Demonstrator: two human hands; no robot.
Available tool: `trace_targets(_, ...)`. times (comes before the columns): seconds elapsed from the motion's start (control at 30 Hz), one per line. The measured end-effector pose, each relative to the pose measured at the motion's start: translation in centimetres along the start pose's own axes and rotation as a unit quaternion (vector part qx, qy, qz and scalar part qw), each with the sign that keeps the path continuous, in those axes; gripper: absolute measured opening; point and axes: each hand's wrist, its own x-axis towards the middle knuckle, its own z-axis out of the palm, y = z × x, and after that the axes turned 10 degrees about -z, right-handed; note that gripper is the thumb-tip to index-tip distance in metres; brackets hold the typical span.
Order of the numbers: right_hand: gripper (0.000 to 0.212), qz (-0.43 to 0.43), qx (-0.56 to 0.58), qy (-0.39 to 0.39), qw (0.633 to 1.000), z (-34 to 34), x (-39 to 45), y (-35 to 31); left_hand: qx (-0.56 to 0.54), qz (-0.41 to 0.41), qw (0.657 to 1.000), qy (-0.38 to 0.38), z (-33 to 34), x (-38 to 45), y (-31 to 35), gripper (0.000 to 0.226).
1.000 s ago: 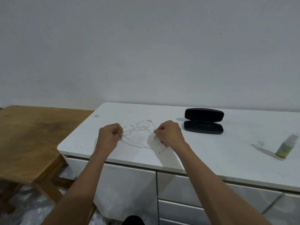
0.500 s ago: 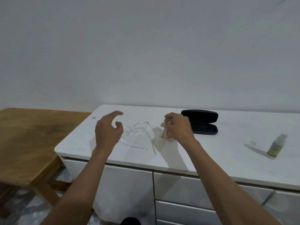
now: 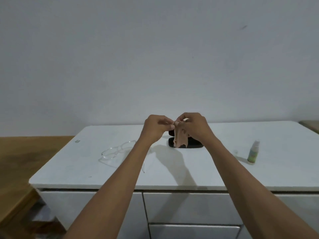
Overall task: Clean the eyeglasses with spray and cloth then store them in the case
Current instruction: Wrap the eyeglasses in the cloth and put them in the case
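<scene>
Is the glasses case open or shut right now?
Open. The black case lies on the white counter with its lid raised behind the base; both hands and the hanging cloth cover its middle.

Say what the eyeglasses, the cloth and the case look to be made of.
Eyeglasses: apparently clear plastic; the white top shows through the frame. Cloth: thin, soft, peach fabric, likely microfibre; it hangs limp and creased from both hands. Case: black, matte, seemingly rigid shell; whether plastic or leatherette cannot be told.

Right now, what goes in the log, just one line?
left hand: pinching small peach cloth | right hand: same cloth | clear-framed eyeglasses: on white cabinet top
</scene>
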Motion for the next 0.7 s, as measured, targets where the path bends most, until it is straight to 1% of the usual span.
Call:
trace_targets(0.2, 0.016, 0.002, -0.040, -0.014, 0.999, -3.2, -0.3, 0.4, 0.003, -0.013, 1.000, 0.024, 1.4, 0.8, 2.2, 0.004)
trace_targets(0.33, 0.014, -0.001, -0.101, -0.020, 0.995, -4.0, -0.2, 0.5, -0.003, -0.039, 0.999, 0.016, 1.7, 1.4, 2.8, 0.008)
trace_targets(0.4, 0.015, -0.018, -0.150, -0.009, 0.989, -4.2, -0.1, 0.5, -0.011, -0.044, 0.999, 0.021, 1.8, 1.5, 3.0, 0.006)
trace_targets(0.47, 0.016, -0.043, -0.169, -0.006, 0.985, -4.4, 0.1, 0.6, -0.036, -0.050, 0.998, 0.020, 1.8, 1.4, 3.2, 0.004)
trace_targets(0.53, 0.016, -0.057, -0.147, -0.010, 0.987, -4.5, 0.4, 0.9, -0.058, -0.053, 0.997, 0.012, 1.8, 1.3, 3.6, 0.003)
trace_targets(0.7, 0.009, -0.036, -0.077, -0.001, 0.996, -4.7, 0.7, 1.0, -0.072, -0.051, 0.996, 0.018, 1.7, 1.6, 4.1, 0.005)
